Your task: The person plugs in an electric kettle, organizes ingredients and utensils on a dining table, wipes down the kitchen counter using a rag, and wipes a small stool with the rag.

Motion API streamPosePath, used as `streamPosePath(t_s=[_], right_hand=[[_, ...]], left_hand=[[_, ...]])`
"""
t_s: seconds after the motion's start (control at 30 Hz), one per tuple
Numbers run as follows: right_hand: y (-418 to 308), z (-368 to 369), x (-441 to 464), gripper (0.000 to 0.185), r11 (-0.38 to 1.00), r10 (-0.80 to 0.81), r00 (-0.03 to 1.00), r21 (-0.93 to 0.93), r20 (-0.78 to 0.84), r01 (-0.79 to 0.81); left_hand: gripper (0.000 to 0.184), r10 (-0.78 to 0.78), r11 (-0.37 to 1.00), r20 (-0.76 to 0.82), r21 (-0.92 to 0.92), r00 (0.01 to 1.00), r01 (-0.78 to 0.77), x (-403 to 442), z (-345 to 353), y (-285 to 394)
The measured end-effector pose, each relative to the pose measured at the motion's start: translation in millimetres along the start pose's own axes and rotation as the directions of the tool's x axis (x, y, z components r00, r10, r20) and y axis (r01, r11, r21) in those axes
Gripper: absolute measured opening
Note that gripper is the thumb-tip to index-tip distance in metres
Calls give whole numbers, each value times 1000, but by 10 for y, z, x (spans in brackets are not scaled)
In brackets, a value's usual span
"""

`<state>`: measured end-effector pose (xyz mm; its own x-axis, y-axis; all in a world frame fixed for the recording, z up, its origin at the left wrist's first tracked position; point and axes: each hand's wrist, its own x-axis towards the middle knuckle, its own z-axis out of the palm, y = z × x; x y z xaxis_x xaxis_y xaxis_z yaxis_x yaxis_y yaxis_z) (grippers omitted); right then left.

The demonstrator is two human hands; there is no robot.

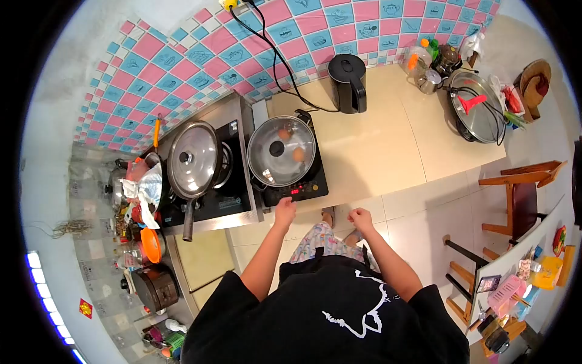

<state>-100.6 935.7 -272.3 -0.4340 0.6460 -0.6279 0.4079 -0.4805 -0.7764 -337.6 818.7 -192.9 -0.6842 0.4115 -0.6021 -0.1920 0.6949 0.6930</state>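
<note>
My left hand (285, 212) is at the front edge of the black induction cooker (315, 187), just below its lit red display. Its fingers are curled, and no object shows in them. On the cooker sits a pot with a glass lid (267, 151), through which several brown eggs (298, 155) can be seen. The lid has a black knob (277, 148). My right hand (361, 219) hangs in front of the counter, loosely closed, touching nothing that I can see.
Left of the cooker, a lidded frying pan (194, 159) stands on the gas stove (233, 203), its handle jutting forward. A black electric kettle (347, 85) is at the back of the counter (388, 151). At right are a large steel pan (479, 124) and a wooden chair (521, 203).
</note>
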Motion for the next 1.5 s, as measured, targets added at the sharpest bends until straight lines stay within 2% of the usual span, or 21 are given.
streamPosePath(t_s=[0.03, 0.1, 0.2, 0.33, 0.37, 0.43, 0.53, 0.57, 0.63, 0.77, 0.83, 1.0, 1.17, 1.3, 1.37, 1.5], right_hand=[[3, -4, -19, 17, 1000, -3, 1000, 2, 2, 3], [22, -20, -44, 17, 1000, -13, 1000, -23, 26, 14], [4, -32, -72, 16, 992, -59, 998, -111, 11, 59], [-151, -70, -231, 15, 993, -97, 995, -71, -27, 95], [-189, -72, -263, 15, 994, -78, 996, -78, -48, 74], [-214, 12, -349, 15, 995, -46, 996, -94, -74, 39], [-217, 209, -427, 14, 999, 43, 994, 25, -97, -41], [-212, 289, -444, 14, 999, 52, 994, 9, -94, -51], [-222, 502, -491, 14, 998, 69, 992, 19, -110, -67], [-177, 912, -440, 13, 994, 93, 988, -49, -120, -99], [-124, 1088, -400, 13, 991, 81, 989, -98, -122, -93], [-154, 1393, -519, 12, 994, 107, 992, 20, -70, -106], [-129, 1424, -637, 12, 990, 135, 981, -30, -137, -140], [-111, 1390, -650, 14, 983, 175, 970, 84, -167, -163], [-122, 1384, -651, 14, 988, 145, 975, 81, -169, -133], [-217, 1398, -701, 14, 991, 126, 973, 70, -193, -115]], left_hand=[[33, 3, 1000, -3, 1, 1000, -3, 61, 3, -164], [41, 93, 982, -8, 165, 996, -90, 135, -2, -389], [48, 87, 974, 39, 205, 995, -93, 115, -1, -488], [51, 99, 970, 34, 222, 995, -104, 206, 18, -517], [51, 102, 970, 42, 215, 994, -109, 234, 5, -518], [54, 215, 928, 80, 294, 973, -230, 208, -60, -447], [58, 233, 907, 119, 331, 965, -260, 343, -157, -490], [58, 220, 915, 118, 320, 968, -247, 375, -189, -528], [61, 299, 837, 131, 439, 945, -326, 409, -264, -575], [62, 199, 829, 158, 499, 967, -252, 385, -380, -651], [62, 208, 829, 189, 486, 960, -276, 334, -419, -669], [61, 252, 801, 253, 487, 934, -349, 298, -471, -678], [63, 268, 734, 286, 558, 920, -387, 254, -522, -641], [65, 314, 675, 288, 603, 905, -426, 260, -543, -531], [66, 262, 625, 322, 662, 910, -414, 244, -572, -384], [67, 291, 588, 314, 687, 904, -427, 276, -539, -287]])
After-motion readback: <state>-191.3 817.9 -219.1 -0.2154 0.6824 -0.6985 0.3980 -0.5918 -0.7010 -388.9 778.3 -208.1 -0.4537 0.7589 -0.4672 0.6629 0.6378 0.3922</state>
